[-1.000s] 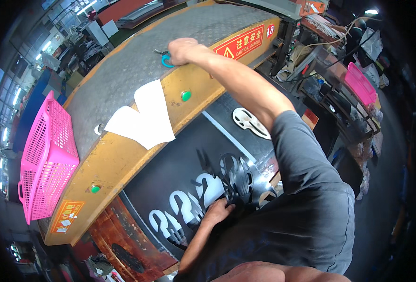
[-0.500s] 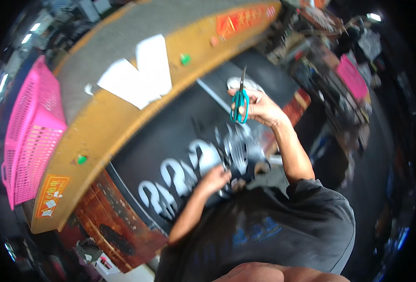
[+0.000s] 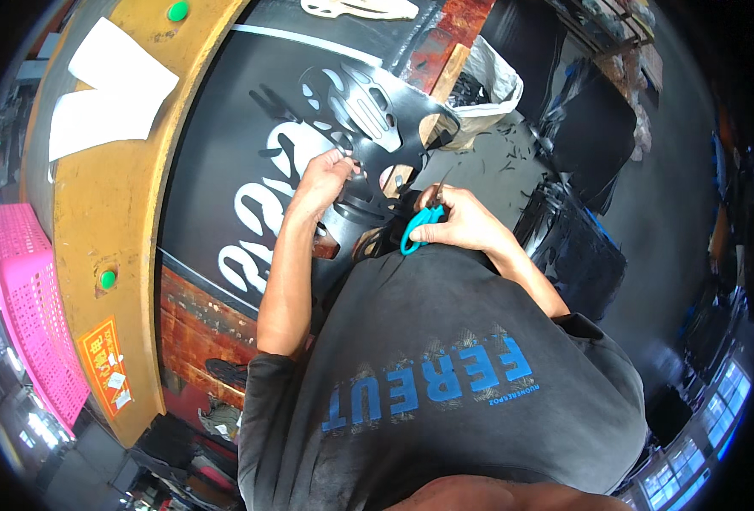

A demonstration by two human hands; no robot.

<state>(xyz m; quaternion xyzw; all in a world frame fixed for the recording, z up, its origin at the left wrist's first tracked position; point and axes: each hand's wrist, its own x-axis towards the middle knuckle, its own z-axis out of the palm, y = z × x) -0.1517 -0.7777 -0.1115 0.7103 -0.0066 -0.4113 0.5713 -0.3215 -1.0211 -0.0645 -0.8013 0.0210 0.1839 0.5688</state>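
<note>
My right hand (image 3: 470, 223) holds scissors (image 3: 424, 223) with teal handles close to my shirt, their dark blades pointing up and away from me. My left hand (image 3: 324, 180) is closed in a pinch at a glossy black sheet (image 3: 368, 166) with cut-out holes, which lies over the near edge of the work table. Whether the fingertips hold the sheet itself or a small scrap of it is hard to see. Left of that hand, several pale curved shapes (image 3: 245, 209) show in a row on the black table surface (image 3: 202, 183). Thin black strips (image 3: 273, 102) lie farther off.
A yellow ledge (image 3: 113, 221) with green buttons runs along the left, bearing white paper pieces (image 3: 108, 89). Beyond it stands a pink perforated basket (image 3: 32, 298). On the right are a white sack (image 3: 487, 94) of dark scraps and a stack of black sheets (image 3: 573, 243) on the floor.
The scissors, raised in my right hand before, have come down close to my body. My left hand has moved up to the cut-out sheet. The view has turned toward the right.
</note>
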